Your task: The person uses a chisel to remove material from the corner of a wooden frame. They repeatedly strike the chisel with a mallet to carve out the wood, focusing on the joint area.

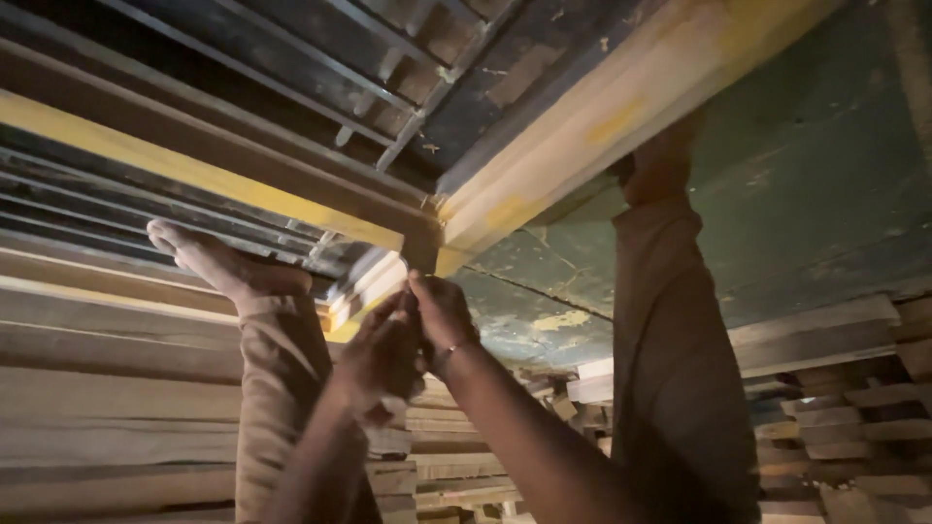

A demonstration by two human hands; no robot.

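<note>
A wooden frame made of a long yellow-edged rail [194,170] and a wider pale beam [602,116] meets at a dark corner joint [422,247]. My right hand [442,315], with a thin band at the wrist, pinches its fingers on a small dark piece just under that joint. My left hand [379,354] is curled close against it, touching the same spot; what it holds is hidden. My bare left foot [209,257] rests on the planks beside the rail. My right foot [660,160] presses on the pale beam. Both legs are in tan trousers.
Stacked wooden planks [107,388] fill the left side. More short boards and offcuts [835,417] are piled at the right and behind the hands. A worn green painted surface [815,184] lies past the beam. Dark slats [388,58] show inside the frame.
</note>
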